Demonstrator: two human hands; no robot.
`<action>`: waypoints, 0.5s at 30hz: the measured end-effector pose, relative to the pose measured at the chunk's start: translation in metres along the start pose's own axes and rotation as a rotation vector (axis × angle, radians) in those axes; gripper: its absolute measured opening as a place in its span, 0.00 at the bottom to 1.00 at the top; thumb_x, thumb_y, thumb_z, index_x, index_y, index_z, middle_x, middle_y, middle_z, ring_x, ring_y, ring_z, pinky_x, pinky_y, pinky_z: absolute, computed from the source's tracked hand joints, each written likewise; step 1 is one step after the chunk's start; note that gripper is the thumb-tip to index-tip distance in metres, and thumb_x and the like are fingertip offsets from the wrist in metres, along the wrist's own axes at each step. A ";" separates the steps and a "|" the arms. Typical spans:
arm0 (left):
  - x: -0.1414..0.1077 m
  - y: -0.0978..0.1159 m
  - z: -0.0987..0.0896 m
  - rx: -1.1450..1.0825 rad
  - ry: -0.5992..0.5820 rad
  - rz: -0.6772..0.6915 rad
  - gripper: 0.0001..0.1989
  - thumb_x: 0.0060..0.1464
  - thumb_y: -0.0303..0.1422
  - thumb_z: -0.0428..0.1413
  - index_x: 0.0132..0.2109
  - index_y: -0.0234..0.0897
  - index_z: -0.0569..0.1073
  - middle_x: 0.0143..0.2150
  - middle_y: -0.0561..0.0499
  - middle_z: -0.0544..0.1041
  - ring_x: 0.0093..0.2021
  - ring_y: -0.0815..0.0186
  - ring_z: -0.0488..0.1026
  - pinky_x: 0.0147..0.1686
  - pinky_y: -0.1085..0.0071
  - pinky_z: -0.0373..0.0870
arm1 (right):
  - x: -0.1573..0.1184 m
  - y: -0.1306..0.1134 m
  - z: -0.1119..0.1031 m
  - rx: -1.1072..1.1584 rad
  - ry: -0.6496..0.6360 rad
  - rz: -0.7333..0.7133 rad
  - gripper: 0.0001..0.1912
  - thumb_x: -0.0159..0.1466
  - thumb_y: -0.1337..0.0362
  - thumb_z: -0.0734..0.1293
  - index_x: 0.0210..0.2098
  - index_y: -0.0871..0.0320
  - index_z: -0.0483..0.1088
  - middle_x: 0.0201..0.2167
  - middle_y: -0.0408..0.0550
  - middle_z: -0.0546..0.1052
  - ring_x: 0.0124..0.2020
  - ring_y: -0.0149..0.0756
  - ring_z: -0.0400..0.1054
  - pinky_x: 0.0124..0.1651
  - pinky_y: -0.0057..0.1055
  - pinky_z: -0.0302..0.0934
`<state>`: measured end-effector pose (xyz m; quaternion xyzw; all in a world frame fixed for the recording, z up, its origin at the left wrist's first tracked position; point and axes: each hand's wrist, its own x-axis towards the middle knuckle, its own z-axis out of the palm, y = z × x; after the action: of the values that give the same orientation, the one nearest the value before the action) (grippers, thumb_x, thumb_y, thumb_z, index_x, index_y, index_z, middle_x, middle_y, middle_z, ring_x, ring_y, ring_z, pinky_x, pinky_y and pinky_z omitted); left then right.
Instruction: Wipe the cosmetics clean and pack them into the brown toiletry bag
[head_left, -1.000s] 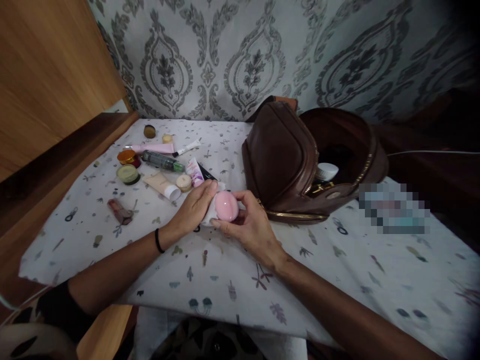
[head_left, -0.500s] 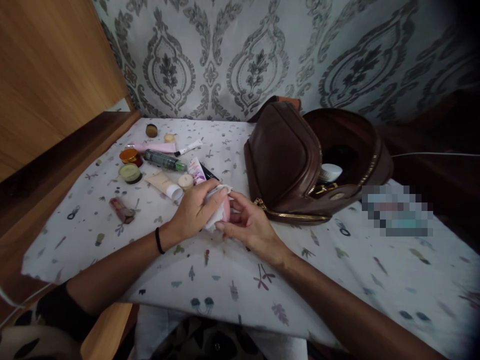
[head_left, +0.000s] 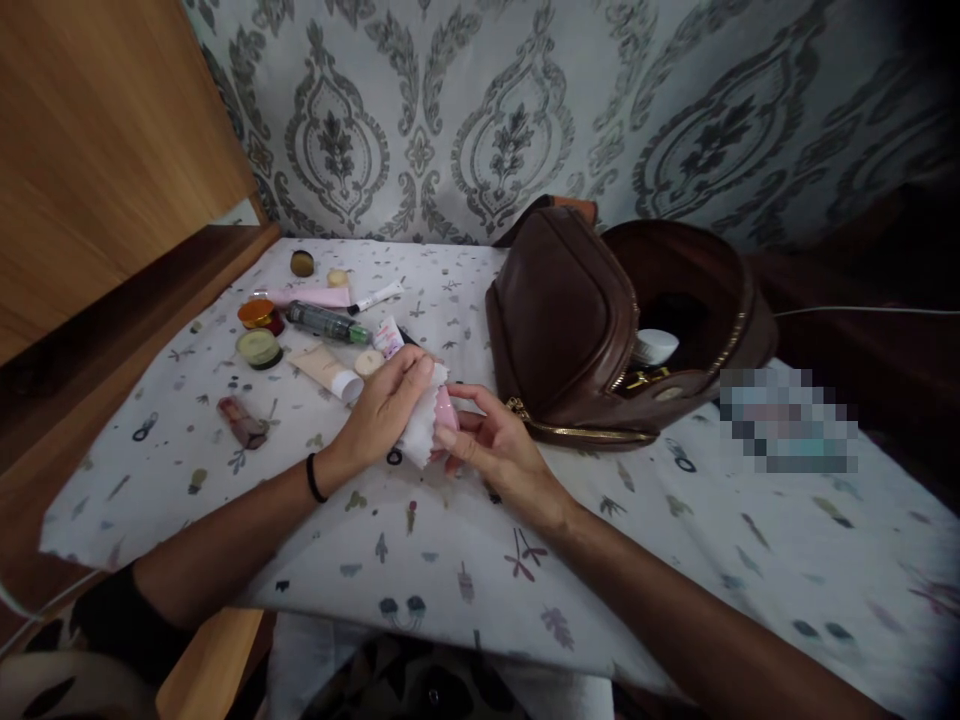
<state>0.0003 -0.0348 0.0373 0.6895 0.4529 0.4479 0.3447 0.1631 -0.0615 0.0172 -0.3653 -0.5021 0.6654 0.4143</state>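
Near the middle of the table, my left hand [head_left: 390, 400] is closed on a white cloth [head_left: 421, 425] with a zigzag edge. The cloth lies against a small pink object [head_left: 445, 412], whose shape is partly hidden by fingers. My right hand [head_left: 499, 445] grips that pink object from the right, thumb in front and fingers behind. Just left of my left hand lie a beige tube [head_left: 319, 368] with a white cap and a small round cream-coloured jar [head_left: 368, 363]. A white and purple tube [head_left: 388, 337] is behind my left hand.
An open brown leather bag [head_left: 562, 310] stands at the right, with a white item [head_left: 655, 347] inside. At the left lie a green-grey bottle [head_left: 322, 322], a pink tube [head_left: 311, 297], an orange-lidded jar [head_left: 257, 315], a green-lidded jar [head_left: 259, 348] and a reddish bottle [head_left: 242, 422].
My left hand has shifted slightly left and up with the cloth, which now shows more of its surface. More of the pink object's front is visible between my hands.
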 end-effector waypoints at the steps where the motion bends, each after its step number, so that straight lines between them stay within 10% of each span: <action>1: -0.002 0.002 0.000 0.036 -0.029 0.047 0.15 0.67 0.43 0.44 0.40 0.39 0.70 0.33 0.52 0.71 0.34 0.64 0.68 0.37 0.69 0.65 | 0.000 0.001 0.000 0.030 0.020 0.004 0.29 0.55 0.48 0.75 0.49 0.52 0.64 0.30 0.41 0.78 0.29 0.34 0.74 0.27 0.28 0.67; 9: -0.009 -0.007 0.000 0.227 -0.176 0.216 0.34 0.52 0.54 0.61 0.57 0.40 0.65 0.53 0.43 0.75 0.50 0.53 0.74 0.49 0.61 0.70 | 0.002 0.004 -0.001 0.188 0.059 0.014 0.29 0.57 0.36 0.68 0.39 0.56 0.67 0.20 0.37 0.71 0.18 0.30 0.68 0.19 0.25 0.61; 15: -0.011 -0.014 -0.005 0.275 -0.163 0.328 0.36 0.50 0.61 0.57 0.55 0.40 0.66 0.46 0.43 0.77 0.43 0.53 0.77 0.43 0.61 0.73 | 0.004 0.001 -0.002 0.202 -0.045 0.026 0.34 0.58 0.32 0.63 0.29 0.60 0.70 0.15 0.41 0.72 0.14 0.29 0.67 0.15 0.22 0.53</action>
<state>-0.0107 -0.0392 0.0234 0.8283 0.3623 0.3747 0.2056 0.1632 -0.0569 0.0150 -0.3132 -0.4369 0.7259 0.4290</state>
